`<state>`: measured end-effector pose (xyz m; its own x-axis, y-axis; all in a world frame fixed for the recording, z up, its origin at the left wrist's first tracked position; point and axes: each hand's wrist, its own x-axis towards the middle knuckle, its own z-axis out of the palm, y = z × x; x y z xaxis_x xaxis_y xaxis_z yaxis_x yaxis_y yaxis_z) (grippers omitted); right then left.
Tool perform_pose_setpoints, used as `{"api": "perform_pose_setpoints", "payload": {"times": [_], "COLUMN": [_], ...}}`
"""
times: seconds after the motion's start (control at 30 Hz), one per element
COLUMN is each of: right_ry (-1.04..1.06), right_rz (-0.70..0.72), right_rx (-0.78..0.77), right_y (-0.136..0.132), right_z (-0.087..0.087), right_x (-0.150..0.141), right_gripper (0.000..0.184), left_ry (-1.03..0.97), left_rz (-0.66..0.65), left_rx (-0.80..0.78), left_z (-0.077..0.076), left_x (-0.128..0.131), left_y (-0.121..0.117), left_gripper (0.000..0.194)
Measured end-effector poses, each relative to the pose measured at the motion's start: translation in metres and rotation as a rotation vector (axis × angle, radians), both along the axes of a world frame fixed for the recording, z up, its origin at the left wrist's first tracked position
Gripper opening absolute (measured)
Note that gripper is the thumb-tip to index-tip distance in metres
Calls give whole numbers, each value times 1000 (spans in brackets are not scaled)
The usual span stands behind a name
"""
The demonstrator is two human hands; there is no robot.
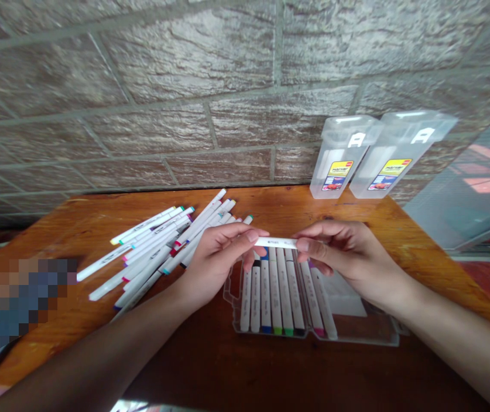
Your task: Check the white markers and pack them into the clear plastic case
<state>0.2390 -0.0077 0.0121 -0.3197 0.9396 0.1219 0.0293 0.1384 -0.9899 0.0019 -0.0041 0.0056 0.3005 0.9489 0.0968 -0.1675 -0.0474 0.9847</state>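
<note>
A white marker point(276, 242) is held level between my two hands, above the far side of an open clear plastic case point(356, 339). Its left end is pinched by my left hand point(228, 252); my right hand point(348, 252) grips the right end. Both ends are covered by fingers, so the cap colours do not show. Inside the case several white markers point(276, 297) lie side by side, with blue, green, black and pink ends. A white slip point(346, 300) lies to their right. Left of my left hand, a loose heap of white markers point(154, 246) spreads over the table.
Two clear plastic marker boxes point(335, 160) with yellow labels stand against the brick wall point(163, 86) at the back right. The wooden table point(279, 203) ends at that wall. A blurred-out patch point(17, 303) covers something at the left edge.
</note>
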Motion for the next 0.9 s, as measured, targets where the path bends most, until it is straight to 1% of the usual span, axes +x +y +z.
{"api": "perform_pose_setpoints", "payload": {"times": [0.13, 0.3, 0.57, 0.7, 0.8, 0.9], "right_ry": [50, 122, 155, 177, 180, 140], "right_rz": [2, 11, -1, 19, 32, 15], "right_rx": [-33, -48, -74, -78, -77, -60], "right_y": [0, 0, 1, 1, 1, 1], "right_z": [-2, -2, 0, 2, 2, 1], "right_x": [1, 2, 2, 2, 2, 3], "right_gripper": [25, 17, 22, 22, 21, 23], "left_ry": [-39, -101, -183, -221, -212, -149], "left_rz": [24, 40, 61, 69, 77, 88], "left_rx": [-43, -82, -124, -149, -156, -112], "left_z": [1, 1, 2, 3, 4, 4], "left_x": [0, 1, 1, 1, 1, 1], "left_y": [0, 1, 5, 6, 5, 4], "left_gripper": [19, 20, 21, 21, 22, 21]}}
